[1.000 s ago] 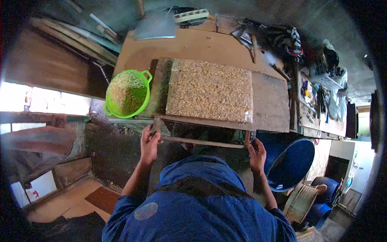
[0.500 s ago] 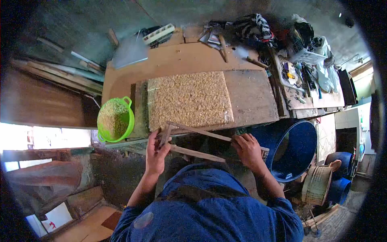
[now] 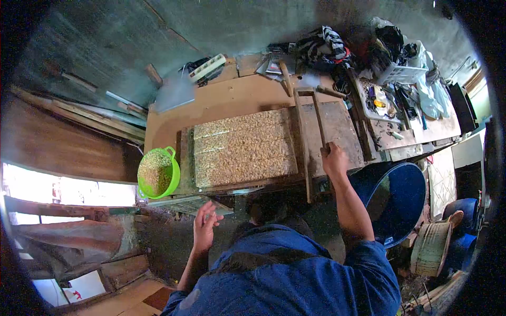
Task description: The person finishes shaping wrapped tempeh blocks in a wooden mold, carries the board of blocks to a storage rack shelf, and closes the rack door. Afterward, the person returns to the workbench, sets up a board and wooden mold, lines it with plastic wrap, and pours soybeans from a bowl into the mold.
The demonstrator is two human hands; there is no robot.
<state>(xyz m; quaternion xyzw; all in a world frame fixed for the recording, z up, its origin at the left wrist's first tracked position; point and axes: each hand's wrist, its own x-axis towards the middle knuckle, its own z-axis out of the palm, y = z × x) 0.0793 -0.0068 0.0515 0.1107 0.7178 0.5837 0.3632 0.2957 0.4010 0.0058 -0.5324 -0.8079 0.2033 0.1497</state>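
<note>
My right hand (image 3: pixel 335 159) is closed around one long bar of a narrow wooden frame (image 3: pixel 301 126), which stretches over the right part of the work board. Its near end juts past the table's front edge. My left hand (image 3: pixel 206 223) hangs in front of that edge, fingers apart and holding nothing. Between the hands and farther back lies a flat rectangular slab of pale, grain-like pieces (image 3: pixel 242 150), with a shiny, clear-looking cover and faint lines across it. To its left, a bright green colander-like bowl (image 3: pixel 175 176) contains more pale pieces.
A blue barrel (image 3: pixel 419 195) stands open beside the table's right front. Along the back of the table (image 3: pixel 221 97) are a hammer-like tool (image 3: pixel 286 79) and a power strip (image 3: pixel 210 67). A tray of small tools (image 3: pixel 377 102) and a white crate (image 3: pixel 403 73) are at the right.
My left hand has let go of the wooden frame and opened. My right hand has swung the frame from the table's front edge to the right of the slab, turning it lengthwise away from me.
</note>
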